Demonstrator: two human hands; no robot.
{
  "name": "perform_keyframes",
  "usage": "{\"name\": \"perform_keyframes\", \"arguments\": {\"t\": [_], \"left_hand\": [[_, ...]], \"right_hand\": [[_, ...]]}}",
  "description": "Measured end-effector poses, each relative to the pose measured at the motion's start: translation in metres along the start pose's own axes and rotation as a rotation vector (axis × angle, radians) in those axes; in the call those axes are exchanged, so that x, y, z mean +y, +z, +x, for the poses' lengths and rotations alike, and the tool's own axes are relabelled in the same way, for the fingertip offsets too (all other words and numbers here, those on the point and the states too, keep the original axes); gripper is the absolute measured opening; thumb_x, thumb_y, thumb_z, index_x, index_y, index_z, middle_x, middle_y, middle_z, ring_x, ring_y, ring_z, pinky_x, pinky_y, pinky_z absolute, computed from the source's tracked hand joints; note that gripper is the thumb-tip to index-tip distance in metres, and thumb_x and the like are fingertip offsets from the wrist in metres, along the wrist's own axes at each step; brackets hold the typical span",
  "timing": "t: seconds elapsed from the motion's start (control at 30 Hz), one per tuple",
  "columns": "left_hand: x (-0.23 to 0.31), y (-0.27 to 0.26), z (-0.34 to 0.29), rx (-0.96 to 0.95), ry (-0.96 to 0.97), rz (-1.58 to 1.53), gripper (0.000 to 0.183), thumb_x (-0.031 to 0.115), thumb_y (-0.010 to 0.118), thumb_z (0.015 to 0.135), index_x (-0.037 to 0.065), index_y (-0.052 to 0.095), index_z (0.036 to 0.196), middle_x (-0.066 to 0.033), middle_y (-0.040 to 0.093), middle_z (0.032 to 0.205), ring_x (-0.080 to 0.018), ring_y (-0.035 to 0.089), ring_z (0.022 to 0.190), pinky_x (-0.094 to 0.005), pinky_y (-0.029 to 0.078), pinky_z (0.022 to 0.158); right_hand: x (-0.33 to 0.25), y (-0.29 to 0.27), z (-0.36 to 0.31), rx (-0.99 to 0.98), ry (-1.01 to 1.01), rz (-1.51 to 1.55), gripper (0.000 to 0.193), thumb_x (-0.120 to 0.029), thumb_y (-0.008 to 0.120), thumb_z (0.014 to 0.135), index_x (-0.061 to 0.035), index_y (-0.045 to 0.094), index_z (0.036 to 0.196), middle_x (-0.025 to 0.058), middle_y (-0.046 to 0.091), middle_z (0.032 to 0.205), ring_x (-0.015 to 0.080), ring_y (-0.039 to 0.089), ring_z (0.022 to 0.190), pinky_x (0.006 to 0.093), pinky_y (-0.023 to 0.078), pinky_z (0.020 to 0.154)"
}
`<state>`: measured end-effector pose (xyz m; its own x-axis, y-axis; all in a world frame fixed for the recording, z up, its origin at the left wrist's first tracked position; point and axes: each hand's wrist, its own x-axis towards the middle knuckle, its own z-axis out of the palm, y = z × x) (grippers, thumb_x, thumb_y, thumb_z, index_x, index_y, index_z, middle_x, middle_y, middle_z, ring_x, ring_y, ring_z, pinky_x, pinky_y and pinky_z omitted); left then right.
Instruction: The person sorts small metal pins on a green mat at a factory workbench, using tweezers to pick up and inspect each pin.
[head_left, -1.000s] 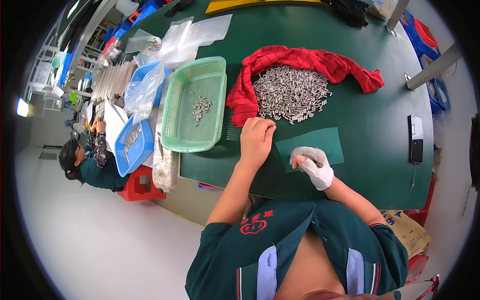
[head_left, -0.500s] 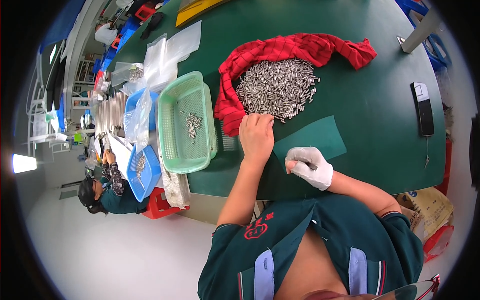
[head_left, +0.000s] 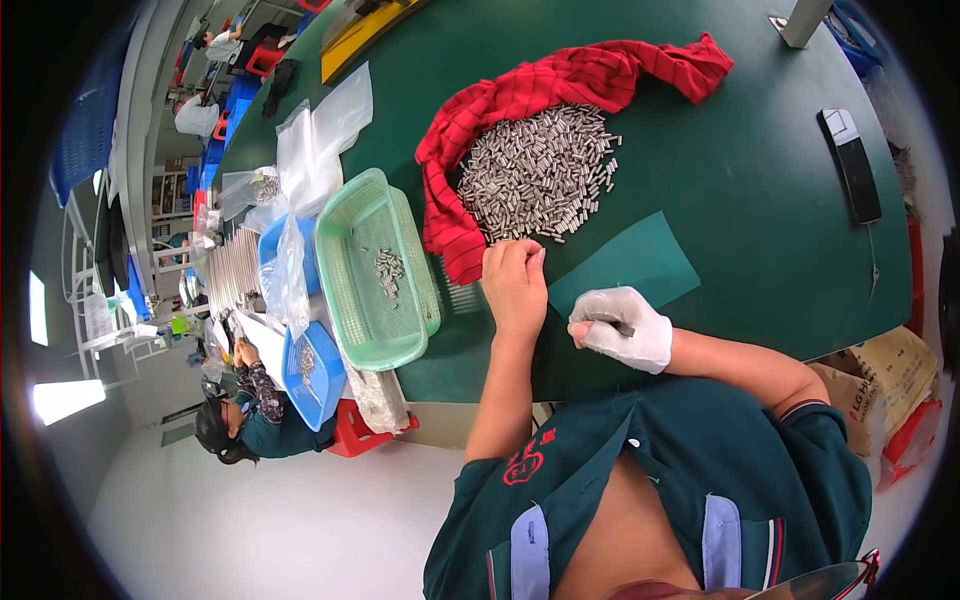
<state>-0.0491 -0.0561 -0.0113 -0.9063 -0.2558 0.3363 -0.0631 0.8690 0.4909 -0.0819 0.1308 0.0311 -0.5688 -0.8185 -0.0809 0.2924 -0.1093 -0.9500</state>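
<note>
A heap of small silver metal pins lies on a red cloth on the green table. My bare left hand rests at the near edge of the heap, fingers curled and pinched on some pins. My right hand, in a white glove, is closed around a small dark tool or pin, just below a teal mat. A green mesh basket with a few pins inside stands left of my left hand.
A black phone lies at the table's right. Clear plastic bags and blue trays sit left of the basket. Another person works at the table's left end. A red stool and a brown sack stand below the edge.
The view has shifted, so the table appears nearer and higher. My left hand stays at the heap's edge; my gloved right hand has closed a little and kept its place.
</note>
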Motion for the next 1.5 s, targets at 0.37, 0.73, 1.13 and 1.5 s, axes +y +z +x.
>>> {"name": "perform_keyframes", "arguments": {"t": [0.37, 0.73, 1.13, 1.5], "left_hand": [[0.008, -0.017, -0.012, -0.112, -0.312, -1.04, 0.005, 0.001, 0.059, 0.087, 0.002, 0.056, 0.092, -0.0011, 0.051, 0.094, -0.0083, 0.045, 0.08, -0.0205, 0.036, 0.072], [0.027, -0.024, -0.023, -0.116, -0.307, -0.919, 0.005, 0.002, 0.062, 0.085, 0.001, 0.058, 0.089, -0.0021, 0.052, 0.09, -0.008, 0.046, 0.077, -0.021, 0.038, 0.069], [0.056, -0.007, -0.064, 0.001, -0.074, 0.031, 0.011, 0.0, 0.064, 0.076, 0.003, 0.057, 0.084, -0.0097, 0.056, 0.083, -0.0286, 0.051, 0.077, -0.0369, 0.041, 0.071], [0.05, -0.002, -0.07, 0.008, -0.062, -0.001, 0.012, -0.002, 0.064, 0.075, 0.003, 0.055, 0.082, -0.0098, 0.055, 0.082, -0.029, 0.05, 0.077, -0.0371, 0.04, 0.07]], "right_hand": [[0.007, 0.002, -0.001, 0.009, -0.054, 0.012, 0.019, -0.017, 0.059, 0.089, -0.0005, 0.062, 0.08, 0.0025, 0.055, 0.064, 0.0078, 0.048, 0.058, 0.0254, 0.039, 0.052], [0.018, 0.0, 0.0, 0.142, -0.073, 0.072, 0.024, -0.021, 0.052, 0.093, -0.0012, 0.058, 0.08, 0.0005, 0.052, 0.066, 0.007, 0.046, 0.061, 0.0236, 0.039, 0.057], [0.002, -0.006, 0.021, 0.231, -0.009, 0.557, 0.047, -0.051, 0.052, 0.091, -0.011, 0.038, 0.071, -0.0028, 0.032, 0.06, 0.011, 0.029, 0.056, 0.028, 0.033, 0.062], [0.013, -0.002, 0.029, 0.333, 0.08, 0.727, 0.039, -0.037, 0.05, 0.097, -0.0122, 0.039, 0.068, -0.0054, 0.031, 0.059, 0.0073, 0.027, 0.052, 0.0244, 0.023, 0.049]]}}
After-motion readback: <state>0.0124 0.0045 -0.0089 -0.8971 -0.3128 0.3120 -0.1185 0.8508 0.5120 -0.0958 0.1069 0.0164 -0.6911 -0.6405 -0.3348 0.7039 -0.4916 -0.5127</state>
